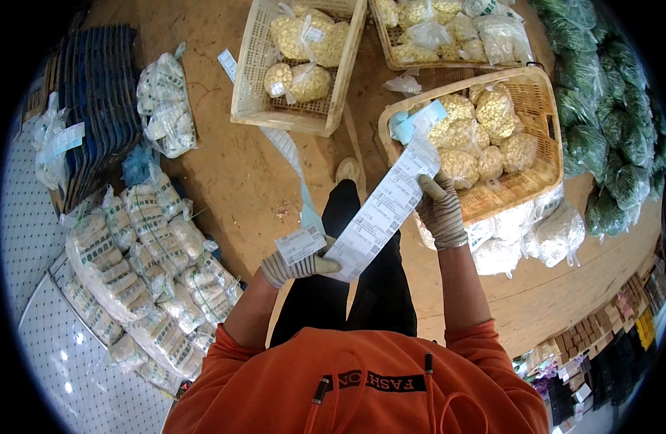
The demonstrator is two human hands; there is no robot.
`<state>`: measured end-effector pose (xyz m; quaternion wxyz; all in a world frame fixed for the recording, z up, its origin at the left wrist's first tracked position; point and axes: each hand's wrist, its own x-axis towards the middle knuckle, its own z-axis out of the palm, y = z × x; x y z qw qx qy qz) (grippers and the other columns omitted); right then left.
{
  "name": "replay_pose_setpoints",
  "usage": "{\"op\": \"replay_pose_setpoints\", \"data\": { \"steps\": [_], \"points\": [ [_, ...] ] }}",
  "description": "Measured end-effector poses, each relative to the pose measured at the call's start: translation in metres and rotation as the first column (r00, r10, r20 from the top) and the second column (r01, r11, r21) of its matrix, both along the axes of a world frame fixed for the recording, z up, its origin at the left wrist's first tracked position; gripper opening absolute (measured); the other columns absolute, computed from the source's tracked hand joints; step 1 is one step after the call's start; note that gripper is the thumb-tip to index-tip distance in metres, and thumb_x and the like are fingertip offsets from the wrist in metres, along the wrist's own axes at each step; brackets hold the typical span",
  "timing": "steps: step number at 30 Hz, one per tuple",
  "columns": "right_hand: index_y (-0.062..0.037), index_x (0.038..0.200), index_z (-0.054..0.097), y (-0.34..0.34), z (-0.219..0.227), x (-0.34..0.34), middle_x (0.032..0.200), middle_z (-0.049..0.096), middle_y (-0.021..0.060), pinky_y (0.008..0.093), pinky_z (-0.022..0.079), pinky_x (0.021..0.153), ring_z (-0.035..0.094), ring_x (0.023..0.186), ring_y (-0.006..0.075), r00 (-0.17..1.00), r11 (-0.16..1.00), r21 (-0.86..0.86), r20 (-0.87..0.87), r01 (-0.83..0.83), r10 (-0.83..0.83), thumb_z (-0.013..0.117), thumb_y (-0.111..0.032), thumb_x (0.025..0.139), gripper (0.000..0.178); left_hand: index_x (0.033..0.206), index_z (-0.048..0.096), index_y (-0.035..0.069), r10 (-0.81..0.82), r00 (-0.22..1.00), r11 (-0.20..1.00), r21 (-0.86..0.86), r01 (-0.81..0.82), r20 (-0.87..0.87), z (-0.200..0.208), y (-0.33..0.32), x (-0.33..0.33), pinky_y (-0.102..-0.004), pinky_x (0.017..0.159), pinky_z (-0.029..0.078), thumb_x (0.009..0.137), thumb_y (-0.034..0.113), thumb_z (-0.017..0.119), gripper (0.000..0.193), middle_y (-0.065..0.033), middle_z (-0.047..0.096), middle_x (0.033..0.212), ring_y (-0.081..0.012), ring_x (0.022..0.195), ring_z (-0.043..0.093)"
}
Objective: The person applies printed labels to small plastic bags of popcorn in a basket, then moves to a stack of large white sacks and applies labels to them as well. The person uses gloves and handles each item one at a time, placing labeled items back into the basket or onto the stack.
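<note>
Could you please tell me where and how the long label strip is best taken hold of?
I'd pinch the label strip at its long edges, coming from both sides, thumbs on top: it looks thin, flat and flexible, slanting between the left hand and right hand.

Left hand (295, 267) and right hand (441, 211) (gloved) hold labels (376, 217).

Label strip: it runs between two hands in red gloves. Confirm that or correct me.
The glove colour is wrong: the head view shows pale gloves with dark stripes. The label strip does run between the left hand and right hand.
</note>
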<state>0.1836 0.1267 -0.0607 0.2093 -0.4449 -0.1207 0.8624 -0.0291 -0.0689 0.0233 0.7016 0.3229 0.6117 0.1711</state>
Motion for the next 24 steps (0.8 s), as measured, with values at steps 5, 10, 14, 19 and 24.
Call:
{"op": "replay_pose_setpoints", "data": {
  "steps": [5,10,14,19,24],
  "points": [
    [-0.0041,0.114,0.058,-0.019,0.021,-0.002,0.106,0.063,0.0077,0.0297,0.054,0.073,0.063,0.095,0.0188,0.987,0.984,-0.162,-0.152,-0.076,0.051,0.066,-0.010,0.082,0.033,0.104,0.067,0.004,-0.065,0.993,0.998,-0.017,0.064,-0.095,-0.015,-0.006,0.003,-0.0317,0.074,0.047,0.075,0.034,0.071,0.042,-0.0128,0.068,0.090,-0.0218,0.082,0.064],
    [-0.0053,0.119,0.057,-0.056,0.053,-0.006,0.100,0.064,0.0063,0.0246,0.052,0.071,0.062,0.084,0.0143,0.816,0.817,0.061,-0.042,-0.573,0.576,0.070,-0.016,0.079,0.043,0.105,0.066,0.004,0.065,0.996,0.992,-0.106,-0.071,-0.057,-0.012,0.005,0.007,-0.0311,0.074,0.048,0.074,0.026,0.073,0.039,-0.0086,0.069,0.092,-0.0176,0.082,0.063],
    [-0.0051,0.115,0.058,-0.067,0.050,-0.002,0.094,0.065,0.0060,0.0227,0.051,0.064,0.061,0.076,0.0121,0.792,0.793,0.013,-0.036,-0.609,0.609,0.073,-0.015,0.076,0.043,0.101,0.067,0.007,0.263,0.963,0.951,0.151,-0.270,0.061,-0.008,0.012,0.014,-0.0323,0.069,0.048,0.071,0.037,0.074,0.043,-0.0098,0.067,0.086,-0.0207,0.079,0.063],
    [-0.0043,0.114,0.060,-0.056,0.054,-0.008,0.091,0.065,0.0048,0.0237,0.050,0.065,0.060,0.075,0.0117,0.876,0.876,-0.016,-0.012,-0.482,0.482,0.072,-0.015,0.078,0.039,0.111,0.064,0.006,0.177,0.979,0.976,0.112,-0.188,0.096,-0.016,-0.007,0.014,-0.0305,0.079,0.048,0.074,0.030,0.077,0.046,-0.0077,0.068,0.098,-0.0169,0.089,0.063],
    [-0.0064,0.112,0.060,-0.051,0.043,-0.003,0.092,0.065,0.0040,0.0230,0.050,0.063,0.061,0.075,0.0104,0.909,0.909,-0.025,-0.005,-0.416,0.416,0.069,-0.012,0.080,0.034,0.113,0.063,0.007,0.058,0.998,0.990,0.130,-0.057,-0.007,-0.023,-0.028,0.011,-0.0316,0.078,0.049,0.073,0.035,0.077,0.051,-0.0084,0.068,0.100,-0.0207,0.088,0.064]
  ]
}}
